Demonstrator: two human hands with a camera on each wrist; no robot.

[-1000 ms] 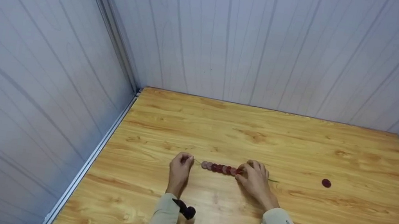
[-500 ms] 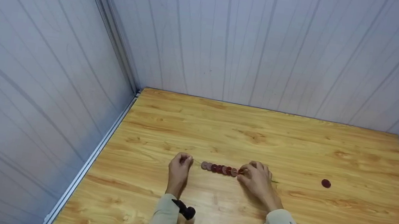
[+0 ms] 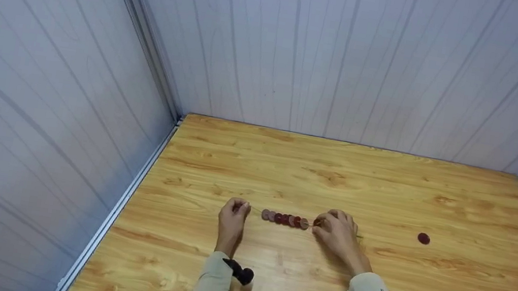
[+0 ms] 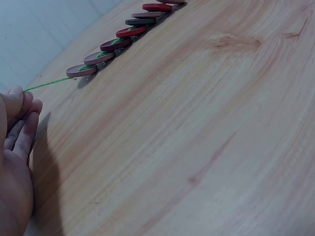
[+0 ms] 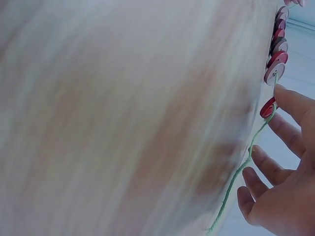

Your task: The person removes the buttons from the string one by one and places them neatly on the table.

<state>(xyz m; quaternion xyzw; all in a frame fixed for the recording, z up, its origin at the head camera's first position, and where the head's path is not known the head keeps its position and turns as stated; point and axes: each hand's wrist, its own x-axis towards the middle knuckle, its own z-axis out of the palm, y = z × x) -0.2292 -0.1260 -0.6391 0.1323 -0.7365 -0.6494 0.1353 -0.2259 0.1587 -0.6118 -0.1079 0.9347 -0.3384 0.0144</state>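
Note:
Several round buttons (image 3: 285, 219) in pink, red and dark tones lie overlapped in a row, threaded on a green string (image 4: 49, 84). At the row's left end my left hand (image 3: 232, 221) pinches the string between thumb and fingertips. Just past the right end, my right hand (image 3: 339, 235) pinches a red button (image 5: 268, 109) between thumb and index finger. The string runs from the last pink button (image 5: 274, 73) to this red one and trails on below the other fingers. In the head view that hand mostly hides the red button.
A loose dark red button (image 3: 424, 238) lies to the right on the wooden table (image 3: 256, 165). White panelled walls (image 3: 313, 56) rise behind the table and along its left side. Both wrists carry small black devices, the left one (image 3: 242, 273) showing more.
My right hand has shifted slightly right with the red button, and a small gap now shows between that button and the row. The left hand has barely moved.

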